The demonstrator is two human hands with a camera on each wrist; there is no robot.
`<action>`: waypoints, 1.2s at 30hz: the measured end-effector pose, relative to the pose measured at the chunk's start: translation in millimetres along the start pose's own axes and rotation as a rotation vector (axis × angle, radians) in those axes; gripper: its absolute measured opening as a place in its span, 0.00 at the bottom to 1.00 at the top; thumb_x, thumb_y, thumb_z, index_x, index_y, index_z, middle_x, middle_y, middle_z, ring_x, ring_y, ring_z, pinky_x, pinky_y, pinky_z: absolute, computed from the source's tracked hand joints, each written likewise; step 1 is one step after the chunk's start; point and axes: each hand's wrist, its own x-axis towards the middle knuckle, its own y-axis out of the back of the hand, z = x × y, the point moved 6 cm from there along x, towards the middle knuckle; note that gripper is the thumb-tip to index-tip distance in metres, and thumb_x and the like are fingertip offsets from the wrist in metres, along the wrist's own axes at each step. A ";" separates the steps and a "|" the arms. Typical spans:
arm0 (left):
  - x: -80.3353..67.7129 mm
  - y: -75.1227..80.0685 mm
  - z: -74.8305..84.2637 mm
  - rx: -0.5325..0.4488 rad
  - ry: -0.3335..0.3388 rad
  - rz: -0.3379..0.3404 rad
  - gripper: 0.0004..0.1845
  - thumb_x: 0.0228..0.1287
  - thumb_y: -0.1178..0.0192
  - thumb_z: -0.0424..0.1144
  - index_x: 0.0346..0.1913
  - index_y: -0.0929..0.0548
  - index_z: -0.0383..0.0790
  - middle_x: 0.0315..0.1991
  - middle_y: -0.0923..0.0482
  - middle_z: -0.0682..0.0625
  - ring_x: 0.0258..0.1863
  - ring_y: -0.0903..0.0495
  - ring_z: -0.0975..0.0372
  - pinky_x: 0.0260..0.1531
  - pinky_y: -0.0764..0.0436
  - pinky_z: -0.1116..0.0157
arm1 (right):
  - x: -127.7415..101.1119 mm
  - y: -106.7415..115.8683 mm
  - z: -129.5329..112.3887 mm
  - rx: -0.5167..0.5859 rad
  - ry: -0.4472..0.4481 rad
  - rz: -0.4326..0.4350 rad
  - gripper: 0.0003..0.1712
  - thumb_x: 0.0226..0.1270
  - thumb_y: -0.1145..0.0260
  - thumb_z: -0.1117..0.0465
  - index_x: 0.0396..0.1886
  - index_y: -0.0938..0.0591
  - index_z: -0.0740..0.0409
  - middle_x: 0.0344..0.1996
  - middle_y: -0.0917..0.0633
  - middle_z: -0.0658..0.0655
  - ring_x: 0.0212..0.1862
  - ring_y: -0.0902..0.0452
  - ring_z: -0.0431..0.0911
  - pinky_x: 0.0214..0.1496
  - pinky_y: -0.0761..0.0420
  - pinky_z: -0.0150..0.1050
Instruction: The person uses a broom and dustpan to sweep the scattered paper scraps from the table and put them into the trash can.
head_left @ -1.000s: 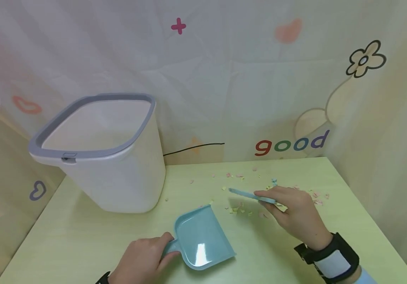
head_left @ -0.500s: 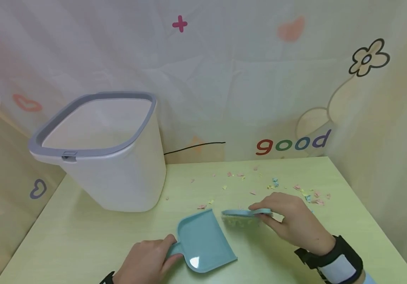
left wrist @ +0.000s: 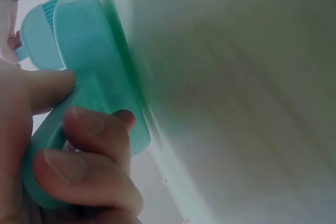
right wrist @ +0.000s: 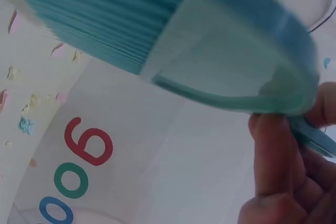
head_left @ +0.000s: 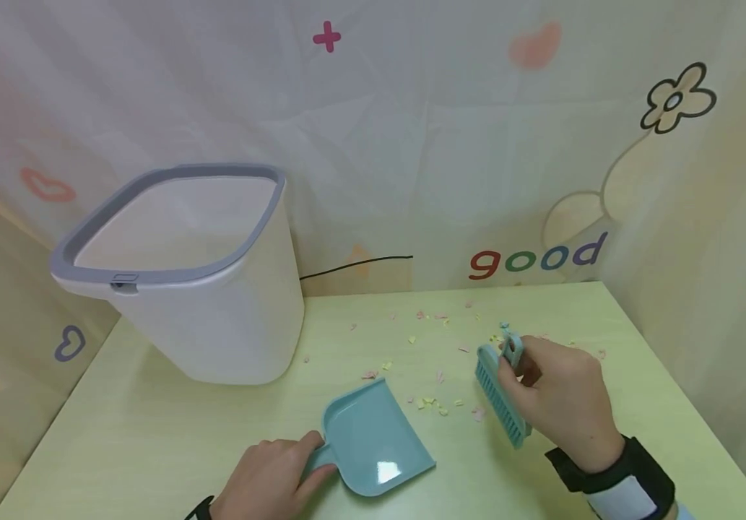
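Observation:
My left hand (head_left: 271, 473) grips the short handle of a blue dustpan (head_left: 375, 440), which lies on the table with its straight lip facing right. In the left wrist view the fingers curl round the dustpan handle (left wrist: 52, 129). To the right, my right hand (head_left: 564, 393) pinches the handle of a small blue hand brush (head_left: 499, 393) between thumb and fingers. Its bristles (right wrist: 110, 14) point down and to the left. Small yellow and pink paper scraps (head_left: 431, 403) lie between dustpan and brush, with more scattered behind them and a blue one (head_left: 505, 326) by the brush handle.
A tall white bin (head_left: 236, 325) with a grey rim stands open-topped at the back left of the pale table (head_left: 152, 448). A printed curtain (head_left: 379, 144) hangs behind the table and along its sides.
The brush came toward me near the dustpan, then swung back to the right and turned so its bristle side shows. The dustpan has hardly moved.

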 end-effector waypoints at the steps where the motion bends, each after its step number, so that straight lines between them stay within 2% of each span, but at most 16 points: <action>1: 0.1 -1.1 -0.5 -0.006 0.006 -0.015 0.19 0.73 0.42 0.62 0.37 0.24 0.51 0.17 0.38 0.65 0.17 0.39 0.73 0.19 0.38 0.71 | -0.5 -2.5 -1.6 -0.025 -0.001 -0.019 0.09 0.48 0.22 0.66 0.24 0.17 0.56 0.15 0.17 0.47 0.17 0.26 0.34 0.21 0.28 0.26; 5: -1.0 -3.4 -0.9 -0.015 -0.001 -0.018 0.19 0.73 0.42 0.63 0.41 0.22 0.51 0.18 0.37 0.65 0.17 0.38 0.73 0.19 0.37 0.71 | -3.1 -13.8 -10.4 -0.059 0.003 -0.094 0.12 0.49 0.24 0.65 0.21 0.21 0.50 0.12 0.25 0.42 0.16 0.36 0.29 0.18 0.38 0.25; 8: -1.9 -3.8 -0.7 -0.020 -0.008 0.003 0.19 0.73 0.42 0.63 0.42 0.20 0.51 0.17 0.38 0.65 0.17 0.38 0.73 0.19 0.37 0.71 | -5.7 -20.7 -18.9 -0.013 0.002 -0.140 0.12 0.49 0.24 0.65 0.22 0.21 0.49 0.13 0.26 0.39 0.17 0.40 0.27 0.19 0.39 0.24; 13: -2.3 -3.6 -0.4 -0.038 0.006 0.017 0.18 0.71 0.40 0.63 0.42 0.19 0.53 0.16 0.39 0.66 0.17 0.39 0.74 0.19 0.37 0.71 | -8.3 -22.9 -29.8 0.180 -0.003 -0.154 0.11 0.52 0.24 0.68 0.27 0.17 0.50 0.19 0.19 0.40 0.21 0.31 0.25 0.23 0.29 0.22; 16: -1.9 -3.8 0.0 -0.044 0.033 0.005 0.17 0.70 0.39 0.64 0.40 0.19 0.54 0.16 0.39 0.65 0.16 0.39 0.73 0.20 0.38 0.71 | -7.3 -18.3 -30.2 0.283 -0.013 -0.108 0.11 0.53 0.24 0.71 0.33 0.14 0.52 0.24 0.14 0.41 0.23 0.27 0.26 0.25 0.27 0.23; 18: -1.7 -3.5 0.7 -0.045 0.048 0.000 0.17 0.70 0.39 0.64 0.39 0.20 0.55 0.15 0.39 0.65 0.16 0.39 0.73 0.20 0.38 0.70 | -6.5 -14.7 -29.5 0.313 -0.005 -0.066 0.14 0.53 0.24 0.73 0.37 0.12 0.54 0.27 0.13 0.42 0.24 0.26 0.28 0.27 0.27 0.24; 21: -1.6 -2.4 1.8 -0.042 0.058 0.009 0.16 0.69 0.38 0.64 0.35 0.21 0.56 0.15 0.41 0.65 0.16 0.39 0.73 0.20 0.38 0.70 | -6.1 -13.1 -29.4 0.282 0.030 -0.026 0.18 0.51 0.21 0.72 0.41 0.11 0.53 0.28 0.13 0.42 0.26 0.24 0.31 0.29 0.27 0.24; 25: -1.7 -0.1 3.5 -0.036 0.056 0.029 0.18 0.69 0.38 0.63 0.28 0.26 0.57 0.16 0.48 0.65 0.16 0.43 0.73 0.20 0.42 0.71 | -8.4 -20.2 -33.4 0.211 0.118 -0.031 0.21 0.48 0.18 0.70 0.44 0.10 0.52 0.28 0.16 0.42 0.28 0.21 0.33 0.29 0.26 0.23; 26: -1.7 0.4 3.8 -0.036 0.055 0.033 0.20 0.69 0.38 0.63 0.27 0.28 0.57 0.16 0.49 0.65 0.17 0.45 0.73 0.20 0.43 0.71 | -9.5 -22.7 -35.3 0.191 0.146 -0.037 0.19 0.50 0.18 0.68 0.44 0.10 0.53 0.27 0.17 0.42 0.28 0.22 0.34 0.28 0.27 0.23; 28: -2.0 1.3 4.5 -0.035 0.054 0.039 0.22 0.69 0.37 0.62 0.24 0.31 0.56 0.17 0.52 0.64 0.17 0.47 0.73 0.20 0.45 0.71 | -12.1 -27.8 -39.6 0.142 0.199 -0.047 0.09 0.65 0.24 0.58 0.44 0.10 0.52 0.27 0.18 0.43 0.26 0.26 0.34 0.27 0.28 0.24; 29: -2.1 1.5 4.8 -0.034 0.053 0.043 0.22 0.69 0.37 0.62 0.24 0.32 0.56 0.17 0.52 0.64 0.17 0.47 0.73 0.20 0.45 0.71 | -13.6 -30.2 -42.0 0.122 0.224 -0.052 0.08 0.72 0.29 0.54 0.43 0.10 0.52 0.27 0.19 0.43 0.26 0.28 0.34 0.27 0.29 0.25; 31: -2.5 2.3 5.6 -0.033 0.051 0.049 0.23 0.68 0.37 0.62 0.23 0.33 0.55 0.17 0.53 0.64 0.18 0.48 0.73 0.20 0.46 0.71 | -16.8 -34.4 -46.7 0.093 0.260 -0.065 0.19 0.81 0.42 0.46 0.43 0.10 0.52 0.27 0.21 0.43 0.26 0.34 0.33 0.28 0.31 0.27; 33: -3.0 2.5 6.5 -0.030 0.047 0.055 0.24 0.69 0.37 0.61 0.23 0.33 0.55 0.17 0.53 0.64 0.18 0.48 0.73 0.20 0.45 0.71 | -20.0 -38.1 -51.1 0.087 0.279 -0.078 0.17 0.79 0.39 0.47 0.42 0.10 0.51 0.27 0.22 0.43 0.27 0.36 0.34 0.28 0.32 0.27; 35: -3.2 2.3 7.5 -0.032 0.041 0.056 0.23 0.69 0.37 0.61 0.22 0.33 0.56 0.17 0.52 0.64 0.18 0.47 0.73 0.20 0.44 0.72 | -23.2 -41.7 -55.5 0.100 0.285 -0.095 0.07 0.68 0.25 0.56 0.43 0.09 0.51 0.27 0.22 0.44 0.27 0.36 0.34 0.30 0.31 0.28; 36: -3.3 1.9 8.1 -0.036 0.037 0.055 0.23 0.69 0.37 0.61 0.22 0.33 0.56 0.17 0.52 0.65 0.18 0.47 0.73 0.20 0.44 0.72 | -24.7 -43.5 -57.7 0.104 0.286 -0.104 0.12 0.59 0.20 0.60 0.43 0.09 0.51 0.27 0.22 0.44 0.28 0.36 0.35 0.30 0.30 0.29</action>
